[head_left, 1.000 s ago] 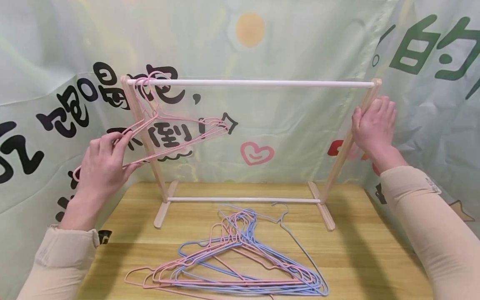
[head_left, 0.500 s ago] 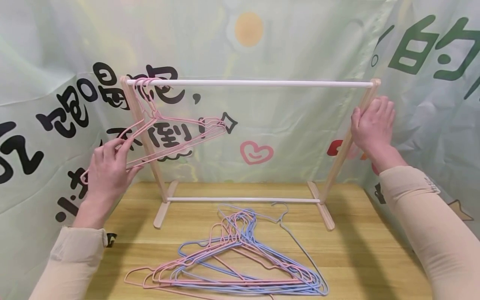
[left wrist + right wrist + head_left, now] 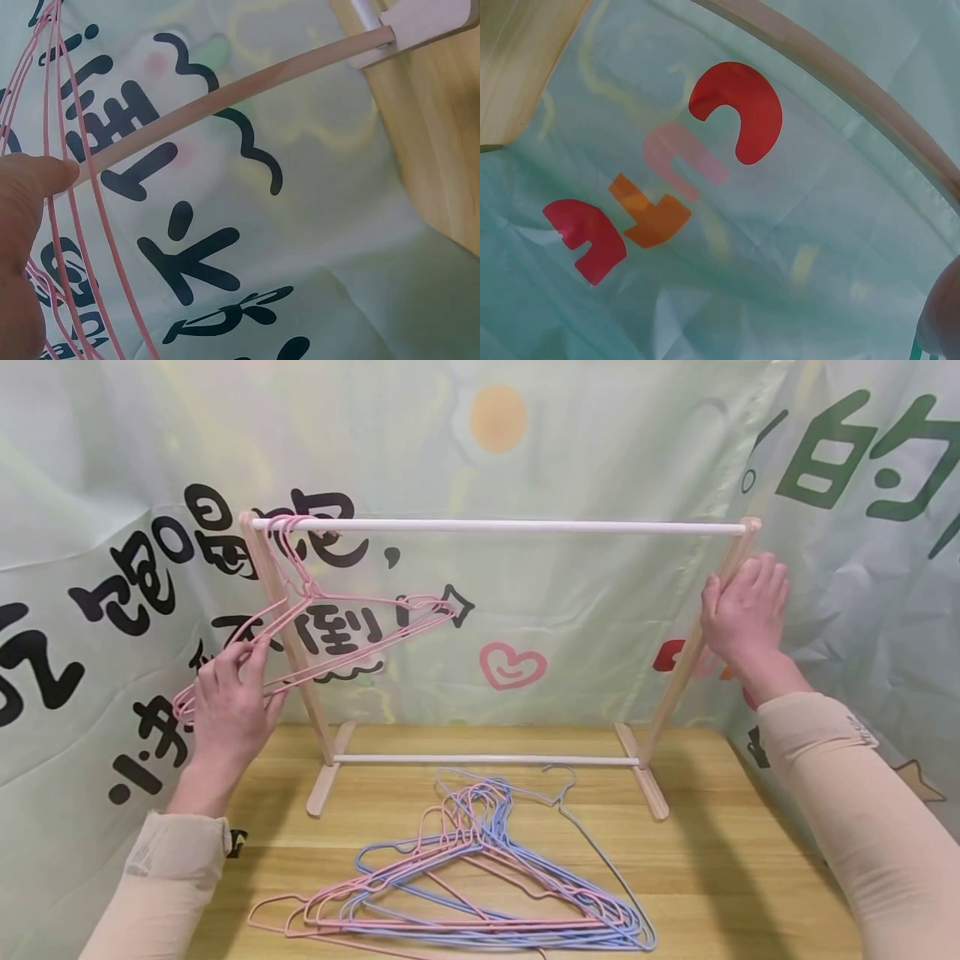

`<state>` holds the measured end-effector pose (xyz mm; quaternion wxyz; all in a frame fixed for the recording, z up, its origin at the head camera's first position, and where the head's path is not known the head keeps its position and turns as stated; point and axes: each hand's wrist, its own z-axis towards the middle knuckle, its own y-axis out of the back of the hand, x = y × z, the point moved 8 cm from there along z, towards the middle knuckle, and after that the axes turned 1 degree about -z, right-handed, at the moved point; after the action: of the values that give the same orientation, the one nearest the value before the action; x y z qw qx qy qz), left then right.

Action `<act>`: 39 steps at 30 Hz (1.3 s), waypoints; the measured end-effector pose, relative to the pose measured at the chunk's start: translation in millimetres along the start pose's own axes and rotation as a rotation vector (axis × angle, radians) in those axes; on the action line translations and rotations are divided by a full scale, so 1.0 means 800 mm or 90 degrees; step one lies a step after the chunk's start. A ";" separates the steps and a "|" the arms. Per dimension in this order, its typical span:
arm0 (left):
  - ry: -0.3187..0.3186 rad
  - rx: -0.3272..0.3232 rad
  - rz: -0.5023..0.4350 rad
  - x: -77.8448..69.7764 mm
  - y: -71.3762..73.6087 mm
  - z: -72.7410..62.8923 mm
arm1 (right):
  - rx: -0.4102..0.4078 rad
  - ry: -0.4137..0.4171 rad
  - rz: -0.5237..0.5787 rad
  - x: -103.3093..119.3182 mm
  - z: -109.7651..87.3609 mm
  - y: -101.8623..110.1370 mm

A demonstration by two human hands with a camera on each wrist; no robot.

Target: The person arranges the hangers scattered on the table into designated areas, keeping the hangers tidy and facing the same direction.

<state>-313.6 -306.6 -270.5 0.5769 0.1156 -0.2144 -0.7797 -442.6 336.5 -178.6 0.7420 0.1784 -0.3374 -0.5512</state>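
Several pink hangers (image 3: 309, 590) hang by their hooks at the left end of the rack's white top bar (image 3: 495, 527). My left hand (image 3: 228, 706) pinches their left arms between thumb and fingers, below the hooks. In the left wrist view, the thumb (image 3: 52, 176) presses on the pink wires (image 3: 103, 217), with the wooden left post (image 3: 225, 96) behind them. My right hand (image 3: 746, 610) grips the rack's right wooden post (image 3: 680, 681) in its upper part. The right wrist view shows that post (image 3: 832, 64) and part of a finger (image 3: 941, 311) at the edge.
A loose pile of pink and blue hangers (image 3: 487, 935) lies on the wooden table (image 3: 720, 860) in front of the rack. The rack's lower white bar (image 3: 487, 760) runs between its two feet. A printed cloth (image 3: 600, 435) hangs behind and at both sides.
One pink hook stood above the top bar a second ago; now the hooks lie down over it. My left hand has shifted right along the hangers' arms. My right hand stays put.
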 end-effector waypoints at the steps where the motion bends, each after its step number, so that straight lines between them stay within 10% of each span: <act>1: 0.001 0.001 0.000 0.000 -0.001 -0.001 | -0.001 0.001 0.000 0.001 0.000 0.000; 14: 0.027 0.030 -0.027 -0.014 0.004 -0.024 | -0.001 0.002 0.006 0.001 -0.002 0.000; 26: -0.051 0.001 -0.135 -0.084 0.013 -0.063 | -0.002 0.002 0.007 0.003 0.000 0.000; 39: -0.103 0.199 -0.206 -0.161 -0.004 -0.127 | -0.001 0.000 0.008 0.001 0.000 -0.002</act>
<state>-233.1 -203.7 -370.2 0.4001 0.1733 -0.3568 -0.8262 -443.7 335.0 -179.0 0.7456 0.1756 -0.3379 -0.5469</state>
